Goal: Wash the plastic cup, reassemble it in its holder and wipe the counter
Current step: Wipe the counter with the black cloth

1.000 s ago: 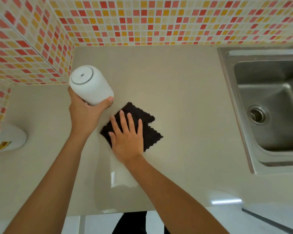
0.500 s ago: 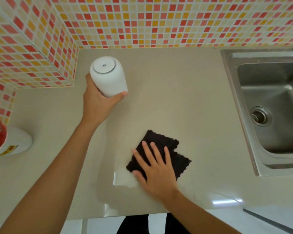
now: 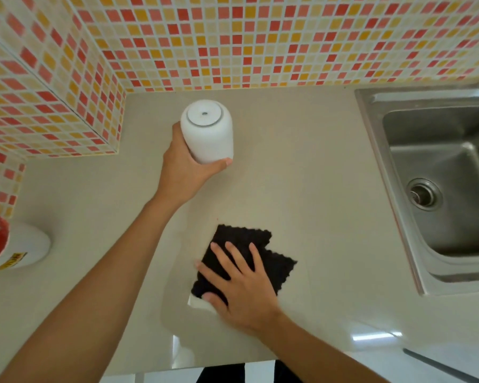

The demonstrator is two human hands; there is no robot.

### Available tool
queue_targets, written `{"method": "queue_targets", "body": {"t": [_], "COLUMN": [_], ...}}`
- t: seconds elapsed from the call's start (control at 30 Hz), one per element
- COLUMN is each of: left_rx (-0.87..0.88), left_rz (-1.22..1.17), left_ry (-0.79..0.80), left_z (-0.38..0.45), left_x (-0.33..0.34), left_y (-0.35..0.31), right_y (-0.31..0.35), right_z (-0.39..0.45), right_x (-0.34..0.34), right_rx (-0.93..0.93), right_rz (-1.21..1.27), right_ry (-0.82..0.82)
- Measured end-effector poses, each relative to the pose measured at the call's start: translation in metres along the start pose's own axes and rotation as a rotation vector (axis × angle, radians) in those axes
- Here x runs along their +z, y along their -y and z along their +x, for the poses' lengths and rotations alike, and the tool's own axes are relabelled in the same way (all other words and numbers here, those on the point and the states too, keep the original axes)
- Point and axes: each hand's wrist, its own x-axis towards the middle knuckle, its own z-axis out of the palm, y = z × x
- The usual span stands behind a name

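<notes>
Here the left hand [image 3: 188,172] is wrapped around a white cup [image 3: 207,131], fingers behind and thumb in front, holding it over the far part of the counter [image 3: 315,175]; whether its base touches the surface or hangs just above cannot be told. The cup seems to sit in its holder already, though the two cannot be told apart from above. The right hand [image 3: 244,283] lies flat and spread, grasping nothing, pressing a black cloth [image 3: 249,252] onto the near part of the counter. A sink [image 3: 440,189] sits well to the right, and a white tub [image 3: 22,247] stands at the left edge.

By my reading the wiping is under way and the cup is held clear of it. The main risk is the cup: gripped low and one-handed, it could tip or slip if the hold loosens while attention stays on the cloth. If the cloth sweeps far and left it may knock the cup or the fingers. The cloth is folded unevenly, so it could bunch under the palm and leave streaks or an unwiped patch beneath the cup.
</notes>
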Motion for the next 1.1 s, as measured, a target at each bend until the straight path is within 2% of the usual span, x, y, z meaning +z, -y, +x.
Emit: {"method": "queue_targets", "body": {"t": [0.07,0.13,0.2,0.23,0.27,0.37,0.43,0.5,0.57,0.63,0.67,0.73,0.83,0.93,1.0,1.1], "left_rx": [0.004,0.01,0.018,0.018,0.016,0.017,0.015,0.007,-0.007,-0.02,-0.025,-0.022,0.008,0.022,0.017,-0.003], "left_rz": [0.012,0.039,0.059,0.061,0.058,0.052,0.05,0.034,0.011,0.003,0.0,0.0,0.019,0.026,0.021,0.001], "left_ry": [-0.002,-0.011,-0.017,-0.02,-0.022,-0.013,-0.003,-0.009,-0.023,-0.036,-0.038,-0.037,-0.021,-0.018,-0.018,-0.024], "left_z": [0.002,0.003,0.004,0.005,0.006,0.008,0.009,0.008,0.007,0.006,0.006,0.007,0.01,0.016,0.017,0.015], "left_x": [0.001,0.0,-0.001,-0.002,-0.002,-0.002,-0.002,-0.003,-0.004,-0.005,-0.005,-0.005,-0.005,-0.008,-0.008,-0.004], "left_y": [-0.003,-0.005,-0.005,-0.005,-0.006,-0.007,-0.007,-0.005,-0.001,0.001,0.002,0.001,-0.004,-0.005,-0.005,-0.002], "right_y": [-0.012,-0.03,-0.039,-0.035,-0.026,-0.015,-0.053,-0.109,-0.15,-0.152,-0.138,-0.084,0.007,0.008,-0.037,-0.12], "right_z": [0.035,0.083,0.115,0.118,0.109,0.028,-0.015,-0.019,0.003,0.04,0.059,0.082,0.053,-0.02,-0.052,-0.04], "right_x": [-0.005,-0.015,-0.025,-0.026,-0.024,-0.013,-0.013,-0.024,-0.04,-0.047,-0.044,-0.028,-0.001,0.002,-0.005,-0.024], "right_rx": [0.007,0.148,0.33,0.359,0.335,0.049,0.014,0.172,0.407,0.589,0.61,0.486,0.053,-0.146,-0.101,0.196], "right_rz": [-0.033,-0.054,-0.04,-0.03,-0.023,-0.044,-0.076,-0.143,-0.163,-0.111,-0.092,-0.071,-0.043,-0.054,-0.101,-0.163], "right_ry": [-0.051,-0.111,-0.094,-0.084,-0.088,-0.038,-0.051,-0.124,-0.145,-0.172,-0.198,-0.212,-0.08,-0.003,-0.036,-0.138]}}
